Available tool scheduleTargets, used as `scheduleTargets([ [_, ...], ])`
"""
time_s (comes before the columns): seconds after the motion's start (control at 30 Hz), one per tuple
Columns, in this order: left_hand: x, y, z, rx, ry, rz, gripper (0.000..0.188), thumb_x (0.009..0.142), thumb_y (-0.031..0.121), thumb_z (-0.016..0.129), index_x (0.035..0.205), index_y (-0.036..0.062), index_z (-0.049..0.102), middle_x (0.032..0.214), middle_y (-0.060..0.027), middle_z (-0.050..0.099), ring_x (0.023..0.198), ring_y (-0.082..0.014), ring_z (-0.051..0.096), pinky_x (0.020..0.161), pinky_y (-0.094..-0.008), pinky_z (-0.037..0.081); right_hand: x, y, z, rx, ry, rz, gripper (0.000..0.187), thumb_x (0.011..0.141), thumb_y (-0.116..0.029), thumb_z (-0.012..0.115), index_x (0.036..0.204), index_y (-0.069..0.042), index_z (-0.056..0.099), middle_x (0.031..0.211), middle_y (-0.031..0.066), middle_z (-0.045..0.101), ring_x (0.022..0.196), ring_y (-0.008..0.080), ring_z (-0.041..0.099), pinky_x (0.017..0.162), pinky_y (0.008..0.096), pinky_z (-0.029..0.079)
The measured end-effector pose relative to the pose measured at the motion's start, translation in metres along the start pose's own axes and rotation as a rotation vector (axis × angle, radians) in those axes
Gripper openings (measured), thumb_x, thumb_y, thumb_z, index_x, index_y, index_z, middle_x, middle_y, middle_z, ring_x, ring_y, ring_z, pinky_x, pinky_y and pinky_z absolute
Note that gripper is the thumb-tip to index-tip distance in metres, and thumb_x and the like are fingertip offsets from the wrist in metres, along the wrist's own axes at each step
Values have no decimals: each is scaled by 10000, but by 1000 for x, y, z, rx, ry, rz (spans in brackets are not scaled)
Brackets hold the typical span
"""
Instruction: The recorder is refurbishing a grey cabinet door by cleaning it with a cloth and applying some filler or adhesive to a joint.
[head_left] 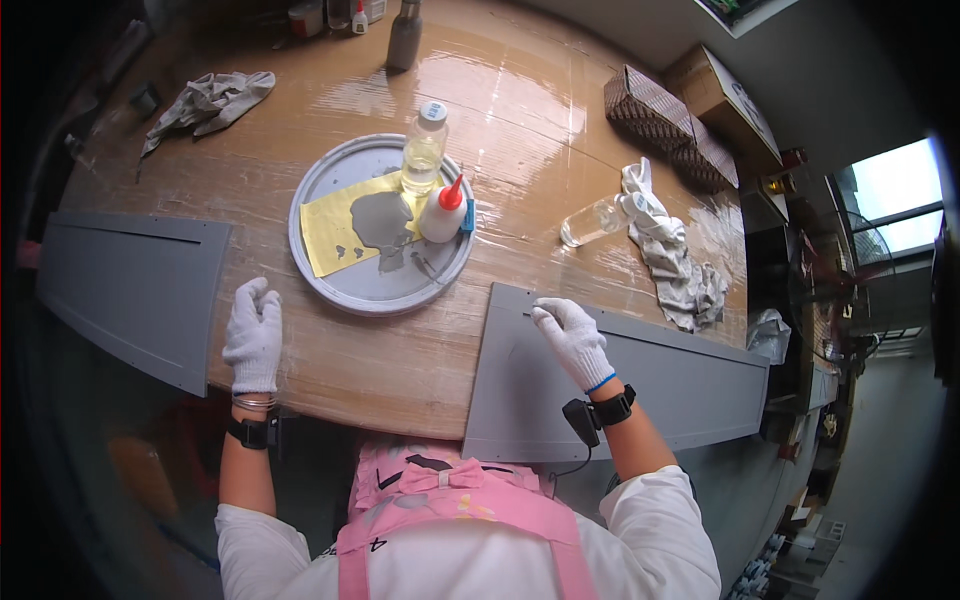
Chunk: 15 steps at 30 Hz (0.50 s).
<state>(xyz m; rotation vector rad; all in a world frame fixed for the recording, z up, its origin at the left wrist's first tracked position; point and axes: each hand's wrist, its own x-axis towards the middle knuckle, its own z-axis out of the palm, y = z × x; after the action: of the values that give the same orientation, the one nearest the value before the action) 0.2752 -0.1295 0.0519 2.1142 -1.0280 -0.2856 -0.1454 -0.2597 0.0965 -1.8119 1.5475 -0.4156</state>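
My left hand, in a white knit glove, is held at the near table edge between a grey panel and a round grey lid. Its fingers are curled together, and nothing shows in them. Over the upper left part of a second grey panel, my right hand is gloved too. Thumb and fingertips are pinched together near the panel's long groove; anything between them is too small to make out. This panel juts past the table's near edge.
On the lid are a yellow sheet with grey smears, a bottle of pale liquid and a red-tipped squeeze bottle. A clear bottle lies by a crumpled cloth. Farther off are a rag, a flask and woven baskets.
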Motion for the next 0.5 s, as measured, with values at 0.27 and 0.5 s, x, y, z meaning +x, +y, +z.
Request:
scheduleTargets([
  [0.27, -131, 9, 11, 23, -268, 206, 243, 970, 191, 602, 1118, -1, 627, 1082, -155, 663, 962, -279, 648, 872, -370, 511, -105, 146, -51, 468, -413, 556, 374, 1007, -360, 518, 977, -29, 690, 840, 34, 676, 731, 115, 610, 707, 258, 527],
  [0.5, -258, 83, 69, 376, -335, 690, 695, 897, 516, 632, 1395, 53, 491, 1346, -159, 555, 1251, -364, 511, 1040, -464, 426, -208, 259, -143, 752, -703, 641, 489, 1022, -390, 510, 1048, 72, 669, 882, 140, 701, 731, 191, 676, 666, 308, 583],
])
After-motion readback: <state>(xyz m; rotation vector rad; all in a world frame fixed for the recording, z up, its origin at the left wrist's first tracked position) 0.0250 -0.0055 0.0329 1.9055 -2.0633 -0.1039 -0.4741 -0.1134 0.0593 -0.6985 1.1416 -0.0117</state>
